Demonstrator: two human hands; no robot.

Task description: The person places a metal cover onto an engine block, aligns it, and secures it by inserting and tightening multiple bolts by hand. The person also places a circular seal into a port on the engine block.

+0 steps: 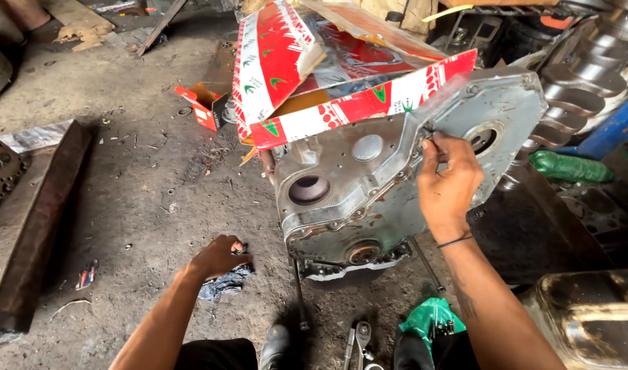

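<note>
left hand (218, 257) fisted low, right hand (449, 179) pinching

A: One view only, head-worn, looking steeply down and forward at the dirt floor (142, 199).

B: How near?

A: Close; the engine cover (368, 185) fills the centre, both forearms enter from 6 o'clock. The red-and-white box (314, 82) sits at 12, the crankshaft (588, 82) at 2.

B: Shared scene?

A: No second view to compare.

I see the engine cover (348, 192) standing on the floor (142, 185) ahead, a cardboard box (314, 75) on top of it. My right hand (447, 181) rests against the cover's right side; my left hand (218, 257) is on a rag (225, 282) to its left. Wrenches (358, 339) lie before it.
</note>
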